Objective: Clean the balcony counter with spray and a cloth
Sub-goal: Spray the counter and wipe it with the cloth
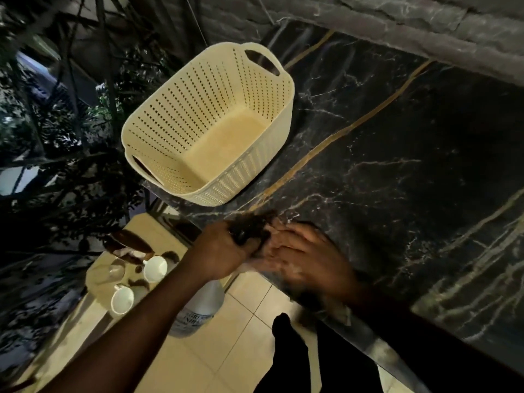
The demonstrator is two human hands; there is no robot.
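Note:
The black marble counter [397,154] with gold veins fills the right half of the head view. At its near-left edge my left hand [224,251] grips a small dark bunched thing [249,229] that looks like the cloth; dim light and blur hide its details. My right hand [306,256] is motion-blurred just to the right of it, fingers stretched toward the dark thing and touching it. I see no spray bottle that I can identify for sure.
A cream perforated plastic basket [272,89] stands empty on the counter's far-left corner. Below on the tiled floor [235,355] are a clear plastic bottle [198,310] and a low table [99,276] with two white cups [154,268]. Dark foliage lies to the left.

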